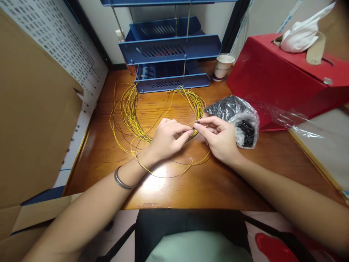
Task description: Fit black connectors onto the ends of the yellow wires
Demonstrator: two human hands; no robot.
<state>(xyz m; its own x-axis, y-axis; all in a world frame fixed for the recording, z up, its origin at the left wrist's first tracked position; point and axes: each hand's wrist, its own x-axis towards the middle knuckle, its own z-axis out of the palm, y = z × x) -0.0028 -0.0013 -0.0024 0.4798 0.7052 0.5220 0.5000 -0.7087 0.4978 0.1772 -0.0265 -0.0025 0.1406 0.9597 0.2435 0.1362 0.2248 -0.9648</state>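
Observation:
A loose coil of thin yellow and black wires lies on the wooden table. My left hand pinches a yellow wire end at the table's middle. My right hand pinches a tiny black part against that wire end, fingertips of both hands meeting. A clear plastic bag of small black parts rests just right of my right hand. A metal bangle sits on my left wrist.
A blue stacked tray rack stands at the back. Beside it is a paper cup. A red box with white cloth on top fills the right. Cardboard leans on the left; a plastic-wrapped board lies far right.

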